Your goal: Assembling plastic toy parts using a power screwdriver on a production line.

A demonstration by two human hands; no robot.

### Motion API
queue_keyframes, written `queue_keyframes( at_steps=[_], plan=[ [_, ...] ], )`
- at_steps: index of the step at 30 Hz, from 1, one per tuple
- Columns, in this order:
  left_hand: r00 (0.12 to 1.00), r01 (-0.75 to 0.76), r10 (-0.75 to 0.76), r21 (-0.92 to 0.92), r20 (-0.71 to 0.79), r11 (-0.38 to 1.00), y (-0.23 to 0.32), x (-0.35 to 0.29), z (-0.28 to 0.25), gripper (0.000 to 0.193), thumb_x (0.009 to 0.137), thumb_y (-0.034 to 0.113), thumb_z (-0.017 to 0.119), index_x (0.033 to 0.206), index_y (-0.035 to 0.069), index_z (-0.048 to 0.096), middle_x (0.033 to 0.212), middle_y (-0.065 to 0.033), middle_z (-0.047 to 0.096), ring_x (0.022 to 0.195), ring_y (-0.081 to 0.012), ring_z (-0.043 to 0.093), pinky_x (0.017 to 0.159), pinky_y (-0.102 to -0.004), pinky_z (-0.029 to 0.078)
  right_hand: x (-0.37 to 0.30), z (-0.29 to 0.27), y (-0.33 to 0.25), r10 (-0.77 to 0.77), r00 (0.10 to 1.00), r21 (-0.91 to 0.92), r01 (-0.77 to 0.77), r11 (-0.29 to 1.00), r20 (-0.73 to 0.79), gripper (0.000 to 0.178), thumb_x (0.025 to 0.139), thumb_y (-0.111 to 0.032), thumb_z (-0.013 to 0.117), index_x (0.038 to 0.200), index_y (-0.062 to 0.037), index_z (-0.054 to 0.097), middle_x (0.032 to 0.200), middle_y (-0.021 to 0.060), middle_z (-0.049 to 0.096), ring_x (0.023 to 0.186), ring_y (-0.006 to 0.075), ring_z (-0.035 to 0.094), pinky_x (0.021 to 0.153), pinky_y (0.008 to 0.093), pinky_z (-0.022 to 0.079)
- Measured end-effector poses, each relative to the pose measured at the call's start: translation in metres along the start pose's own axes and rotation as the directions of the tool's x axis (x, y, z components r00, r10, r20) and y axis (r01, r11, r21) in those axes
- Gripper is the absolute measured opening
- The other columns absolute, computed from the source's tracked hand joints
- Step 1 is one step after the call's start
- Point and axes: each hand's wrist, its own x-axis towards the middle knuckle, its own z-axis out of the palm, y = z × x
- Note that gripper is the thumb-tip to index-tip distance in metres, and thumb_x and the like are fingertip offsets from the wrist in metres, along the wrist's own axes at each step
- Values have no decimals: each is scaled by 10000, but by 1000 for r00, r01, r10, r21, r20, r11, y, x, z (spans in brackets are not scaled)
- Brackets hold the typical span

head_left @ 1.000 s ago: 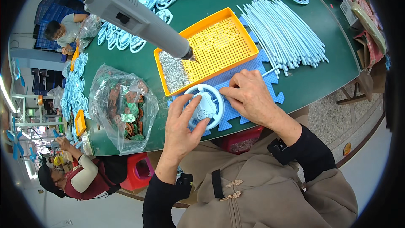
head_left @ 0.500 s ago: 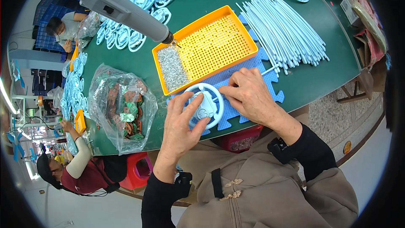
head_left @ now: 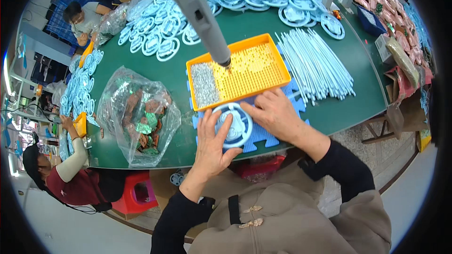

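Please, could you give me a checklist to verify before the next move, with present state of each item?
1. Light-blue wheel over the blue mat: ok.
2. Left hand holding the wheel: ok.
3. Right hand at the wheel's rim: ok; whether it also grips a rod: cannot tell.
4. Grey screwdriver clear of both hands: ok, it hangs over the yellow tray.
5. Small silver pieces within reach: ok, gathered at the tray's left end.
6. Piece on the screwdriver's tip: cannot tell, too small.
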Motion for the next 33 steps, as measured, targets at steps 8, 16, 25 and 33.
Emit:
queue_keyframes(
  at_steps=[8,16,25,33],
  plan=[
    [989,-149,146,268,32,952,16,29,-23,698,710,149,817,1335,19,534,1272,-190,562,1136,-368,595,922,-410,514,17,-13,-3,-149,989,0,150,989,17,271,819,-167,606,1080,-124,665,835,8,561,838,178,581,793,339,441],
    [949,192,-314,-755,-19,627,36,-5,-41,515,831,98,753,1302,-16,580,1241,-92,644,1107,-168,628,939,-327,501,41,-89,-50,-90,937,146,146,978,-336,434,775,-134,758,1186,-72,631,1117,74,638,1138,252,606,1087,414,386],
    [954,-135,-178,-875,-242,466,62,-5,-25,607,858,97,773,1367,-6,457,1261,-135,610,1162,-210,593,997,-343,469,-2,-40,-72,393,905,986,-158,-52,166,546,806,-145,823,1265,-56,542,1200,54,588,1114,167,555,963,332,448],
    [940,-287,108,-575,-324,767,72,-6,-44,622,813,52,784,1345,62,461,1154,-218,664,997,-326,694,831,-377,557,15,-83,-70,215,973,925,-5,381,-83,334,759,-121,839,1037,-54,665,1057,83,667,980,223,621,859,339,475]
  ],
)
